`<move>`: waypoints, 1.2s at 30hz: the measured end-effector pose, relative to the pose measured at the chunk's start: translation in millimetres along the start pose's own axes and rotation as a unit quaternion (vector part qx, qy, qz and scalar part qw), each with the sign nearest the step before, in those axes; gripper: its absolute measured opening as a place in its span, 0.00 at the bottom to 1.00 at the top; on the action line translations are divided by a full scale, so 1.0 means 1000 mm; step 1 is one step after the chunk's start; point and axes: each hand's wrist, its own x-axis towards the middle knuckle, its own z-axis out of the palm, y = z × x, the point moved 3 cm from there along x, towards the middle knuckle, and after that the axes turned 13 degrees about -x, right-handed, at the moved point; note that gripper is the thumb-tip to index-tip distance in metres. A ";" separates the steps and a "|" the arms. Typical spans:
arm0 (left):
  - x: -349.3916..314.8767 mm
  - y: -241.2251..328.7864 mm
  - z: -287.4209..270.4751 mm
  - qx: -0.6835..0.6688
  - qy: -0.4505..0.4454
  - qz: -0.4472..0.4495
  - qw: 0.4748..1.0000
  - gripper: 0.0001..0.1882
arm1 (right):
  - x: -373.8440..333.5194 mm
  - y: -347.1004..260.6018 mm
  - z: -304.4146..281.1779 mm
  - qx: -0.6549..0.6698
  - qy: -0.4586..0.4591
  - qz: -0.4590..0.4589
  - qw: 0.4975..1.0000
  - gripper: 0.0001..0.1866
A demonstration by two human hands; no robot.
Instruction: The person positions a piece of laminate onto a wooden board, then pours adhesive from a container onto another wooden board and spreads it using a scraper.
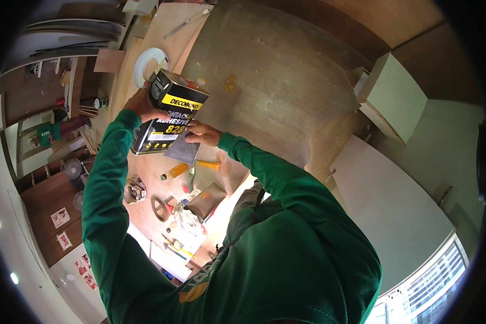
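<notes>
A rectangular black metal can of contact adhesive (164,116) with a yellow band is held tilted over the table. My left hand (142,105) grips its left side, with the thumb across the front. My right hand (204,133) is at the can's lower right, its fingers closed on a thin dark grey rectangular sheet (182,149) and near or against the can. Whether those fingers also bear the can's weight I cannot tell. To the right of the can's top, a small amber puddle of glue (230,82) lies on a large brown board (270,81).
A white round lid (150,62) sits behind the can, and a brush (186,24) lies farther back. Nearer are an amber bottle (175,171), a roll of tape (160,208) and a metal tin (207,201). A pale cabinet box (397,97) stands right. Another person (48,134) is far left.
</notes>
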 end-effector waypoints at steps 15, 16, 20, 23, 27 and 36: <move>-0.009 0.011 -0.008 0.008 0.036 -0.003 0.999 0.56 | 0.019 0.018 -0.004 0.043 0.025 0.058 0.997 0.30; -0.015 -0.013 -0.002 0.025 0.044 -0.038 0.998 0.61 | 0.015 -0.006 0.003 0.044 -0.021 0.055 0.997 0.30; -0.015 -0.016 0.001 -0.012 0.039 -0.035 0.999 0.60 | 0.015 0.003 0.006 0.114 0.004 0.044 0.993 0.31; -0.016 -0.029 0.005 -0.020 0.052 -0.022 0.998 0.59 | 0.014 0.005 0.009 0.115 0.013 0.061 0.991 0.30; -0.023 -0.034 0.006 -0.044 0.064 -0.023 0.997 0.58 | 0.013 0.005 0.007 0.076 0.049 0.079 0.993 0.29; -0.065 -0.106 0.020 -0.209 0.141 0.064 0.965 0.48 | 0.022 -0.025 0.008 -0.034 0.044 0.034 0.998 0.28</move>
